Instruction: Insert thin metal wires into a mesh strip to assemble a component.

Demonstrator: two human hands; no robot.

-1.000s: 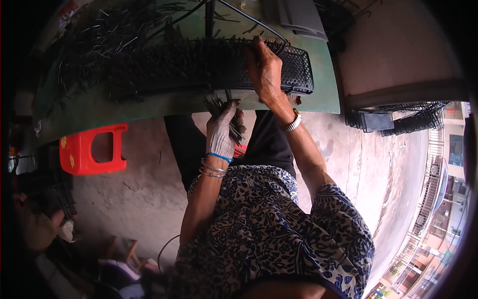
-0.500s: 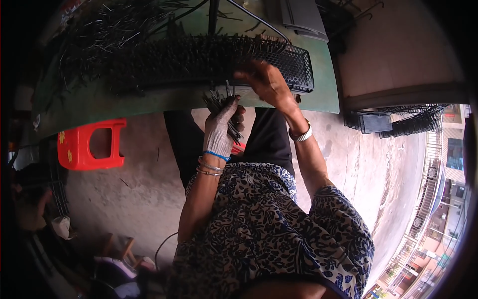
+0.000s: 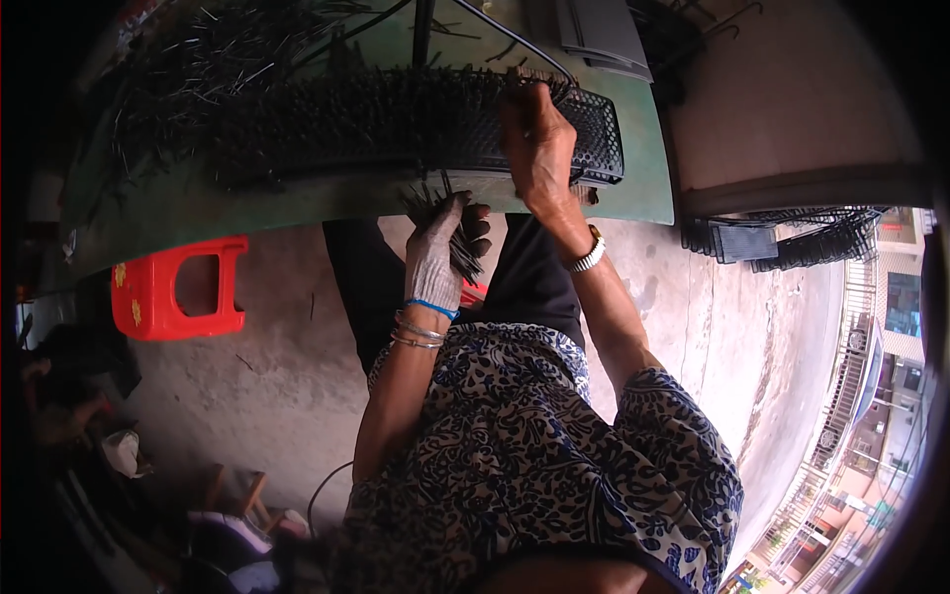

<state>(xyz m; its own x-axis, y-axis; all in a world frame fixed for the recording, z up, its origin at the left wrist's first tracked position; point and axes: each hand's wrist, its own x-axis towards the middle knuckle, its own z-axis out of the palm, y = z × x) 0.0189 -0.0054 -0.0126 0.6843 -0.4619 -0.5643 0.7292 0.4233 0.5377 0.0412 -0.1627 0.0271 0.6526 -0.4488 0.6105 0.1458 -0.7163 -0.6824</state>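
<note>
My left hand (image 3: 433,255), in a pale knitted glove, is closed around a bundle of thin dark sticks (image 3: 463,257) just off the table's near edge. The stick ends poke out above and below the fist. My bare right hand (image 3: 542,153) is over the right part of a long black perforated tray (image 3: 597,129), its fingers curled together. Whatever those fingers hold, if anything, is too dark to make out. Packed upright in the tray are many more dark sticks (image 3: 366,114), filling it from the left up to near my right hand.
The tray stands on a green table (image 3: 643,188), with loose dark sticks (image 3: 198,59) heaped at its far left. A thin black metal frame (image 3: 423,35) rises behind the tray. Grey flat panels (image 3: 604,35) lie at the back right. A red plastic stool (image 3: 148,297) is at the left on the floor.
My right hand has moved away from the left hand, up and slightly right over the tray, and its fingers have curled in. The left hand stays around the bundle, nearly still.
</note>
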